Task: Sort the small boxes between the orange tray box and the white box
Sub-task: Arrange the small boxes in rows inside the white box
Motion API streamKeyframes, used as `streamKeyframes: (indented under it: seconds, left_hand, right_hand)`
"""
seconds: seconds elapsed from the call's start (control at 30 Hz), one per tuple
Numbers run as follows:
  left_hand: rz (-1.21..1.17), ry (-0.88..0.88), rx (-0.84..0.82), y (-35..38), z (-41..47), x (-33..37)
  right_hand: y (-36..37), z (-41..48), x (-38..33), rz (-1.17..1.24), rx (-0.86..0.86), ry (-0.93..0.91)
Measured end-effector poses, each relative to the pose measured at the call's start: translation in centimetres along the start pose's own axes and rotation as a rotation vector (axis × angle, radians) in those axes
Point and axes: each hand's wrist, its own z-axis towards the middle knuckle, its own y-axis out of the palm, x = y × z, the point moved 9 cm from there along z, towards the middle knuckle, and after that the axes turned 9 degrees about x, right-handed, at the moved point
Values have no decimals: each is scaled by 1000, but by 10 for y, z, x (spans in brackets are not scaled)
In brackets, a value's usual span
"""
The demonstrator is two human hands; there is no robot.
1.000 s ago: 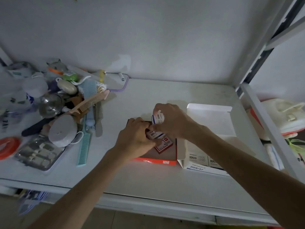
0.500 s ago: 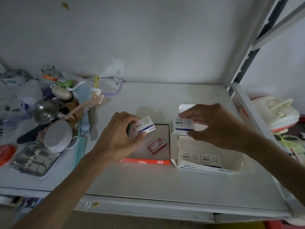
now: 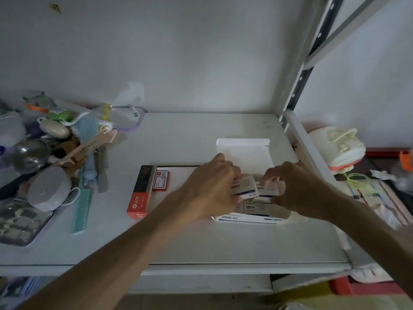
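The orange tray box (image 3: pixel 140 203) lies on the shelf at centre left, with one small red box (image 3: pixel 160 181) in its far left corner. To its right stands the white box (image 3: pixel 248 218), lid flap open toward the wall, with several small white-and-blue boxes inside. My left hand (image 3: pixel 212 186) holds a small white-and-blue box (image 3: pixel 244 186) over the white box. My right hand (image 3: pixel 295 186) grips another small white-and-blue box (image 3: pixel 269 189) just beside it. Both hands hide part of the white box's inside.
A heap of combs (image 3: pixel 81 209), a tape roll (image 3: pixel 48 190), a metal bowl (image 3: pixel 29 155) and a blister pack (image 3: pixel 19 222) fills the shelf's left end. A grey shelf post (image 3: pixel 297 135) bounds the right side, with bags beyond it. The shelf's front edge (image 3: pixel 201 268) runs below my arms.
My left hand carried its small box right, from above the orange tray to above the white box. My right hand lowered its box into the white box. The red box now lies at the tray's far left.
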Motion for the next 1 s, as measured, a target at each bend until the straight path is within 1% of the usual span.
streamKeyframes:
  seconds: [0.03, 0.13, 0.23, 0.3, 0.43, 0.57, 0.67, 0.77, 0.83, 0.9, 1.0]
  left_hand:
    - [48, 13, -20, 4, 3, 0]
    - [168, 30, -8, 4, 8, -7]
    - [210, 43, -50, 4, 9, -12]
    - [205, 37, -99, 4, 9, -13]
    - [183, -52, -163, 6, 10, -22]
    - [157, -48, -174, 12, 10, -26]
    - [139, -44, -194, 14, 5, -28]
    - [165, -43, -243, 16, 0, -29]
    - [196, -6, -269, 21, -2, -25]
    - [213, 55, -274, 27, -3, -19]
    - [188, 79, -260, 30, -9, -17]
  right_hand:
    - [1, 1, 3, -3, 18, 2]
    - [2, 5, 10, -6, 69, 20]
    - [7, 7, 8, -12, 76, 19]
    - [16, 7, 3, -5, 38, 6]
    - [28, 11, 3, 76, -9, -9]
    - [34, 13, 2, 154, -69, -25]
    - [36, 12, 4, 199, -61, -1]
    - [35, 8, 8, 158, -18, 24]
    - [38, 6, 6, 118, -26, 29]
    - [43, 6, 3, 140, -49, 32]
    - [47, 9, 2, 153, -52, 35]
